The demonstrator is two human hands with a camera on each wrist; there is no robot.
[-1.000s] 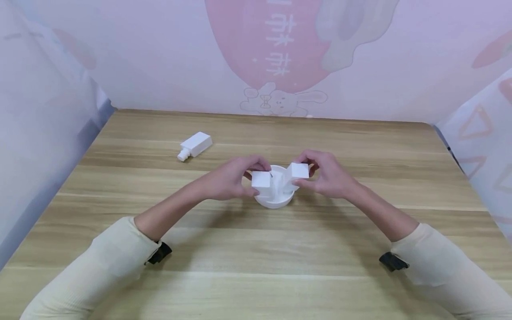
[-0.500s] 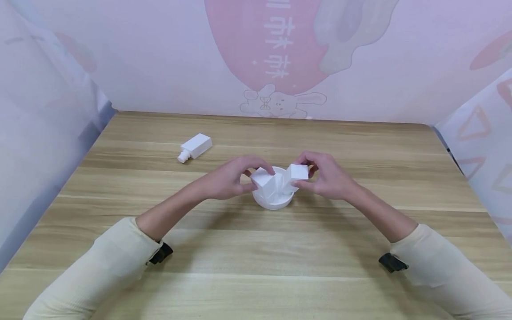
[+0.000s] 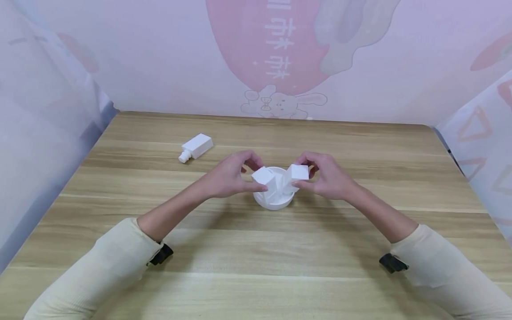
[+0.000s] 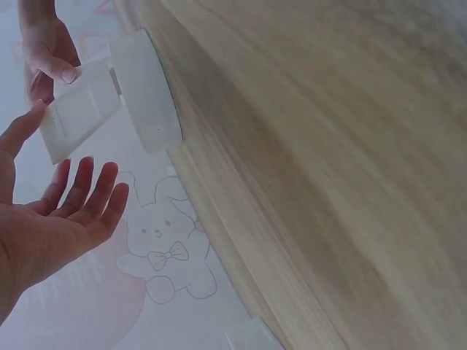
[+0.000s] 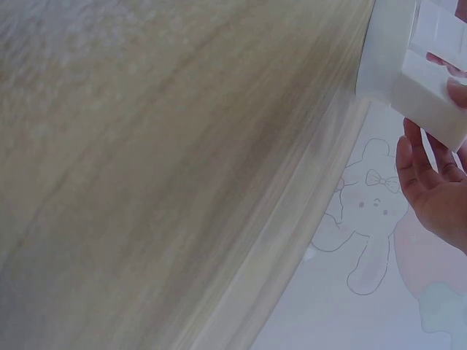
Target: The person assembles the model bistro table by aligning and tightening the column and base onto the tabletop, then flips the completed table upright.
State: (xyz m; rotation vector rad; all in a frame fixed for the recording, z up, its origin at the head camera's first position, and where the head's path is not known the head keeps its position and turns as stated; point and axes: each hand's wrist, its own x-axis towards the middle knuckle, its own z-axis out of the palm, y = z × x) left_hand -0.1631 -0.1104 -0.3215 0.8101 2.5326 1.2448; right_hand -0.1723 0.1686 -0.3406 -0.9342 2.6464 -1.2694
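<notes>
A white round bowl (image 3: 273,206) stands on the table with two white box-shaped blocks upright inside it. My left hand (image 3: 230,175) pinches the left white block (image 3: 265,176), thumb on its near side and fingers behind it. That block (image 4: 82,111) leans, its top turned at an angle to the other one. My right hand (image 3: 328,175) holds the right white block (image 3: 299,172) between thumb and fingers at its upper part. In the right wrist view, fingers lie along the side of the right block (image 5: 430,102). The blocks' lower ends are partly hidden by the bowl wall (image 5: 385,55).
A white bottle-shaped piece (image 3: 197,146) with a narrow ridged neck lies on its side at the back left. The wooden table (image 3: 256,253) ends at a printed pale backdrop (image 3: 160,58), with more printed cloth on both sides.
The left block has twisted and tilted inside the bowl. My left fingers have shifted from its top to its far side, the thumb further along its near side. My right hand stays put.
</notes>
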